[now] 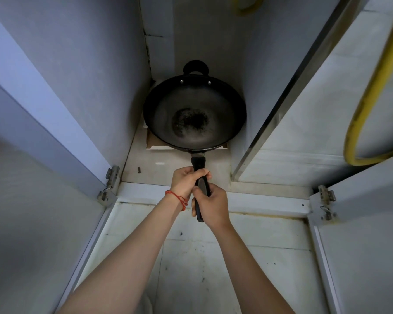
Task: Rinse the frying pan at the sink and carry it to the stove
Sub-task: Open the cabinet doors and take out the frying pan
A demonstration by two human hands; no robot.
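A black frying pan (194, 114) with a small loop handle at its far rim lies inside a low cabinet, its bowl facing up and its base darkened in the middle. The long black handle points toward me. My left hand (183, 182), a red string on its wrist, is closed around the handle close to the pan. My right hand (211, 206) grips the same handle just behind it, nearer the handle's end. No sink or stove is in view.
Two open cabinet doors (43, 132) (361, 223) flank the narrow opening, hinges at both sides. A yellow hose (370, 91) loops through the compartment on the right. A flat white box (156, 145) lies under the pan. A small bolt (138, 169) sits on the cabinet floor.
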